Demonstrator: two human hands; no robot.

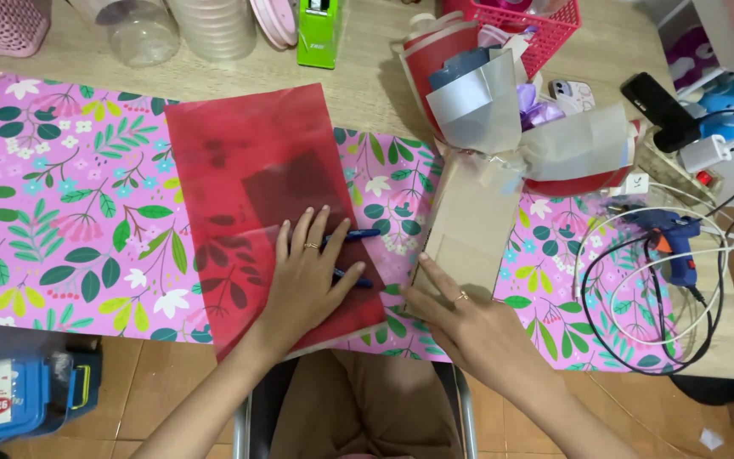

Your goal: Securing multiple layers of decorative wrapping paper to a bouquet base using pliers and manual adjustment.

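Note:
My left hand (pixel 307 276) lies flat on a red translucent sheet (pixel 252 161), fingers spread, pressing it onto the pink floral wrapping paper (pixel 61 221). Blue-handled scissors (pixel 354 255) lie under its fingers, partly hidden. My right hand (pixel 469 327) rests with its fingers on the lower edge of a brown cardboard piece (pixel 469 221). That cardboard leads up into a bouquet-like bundle of red and grey paper wraps (pixel 503 110) at the table's upper right.
A blue glue gun (pixel 673 234) with tangled white and black cables lies at right beside a power strip (pixel 681 161). A red basket (pixel 537 25), a green tape dispenser (pixel 320 34), clear containers (pixel 142 30) line the far edge. A blue box (pixel 19 395) sits on the floor left.

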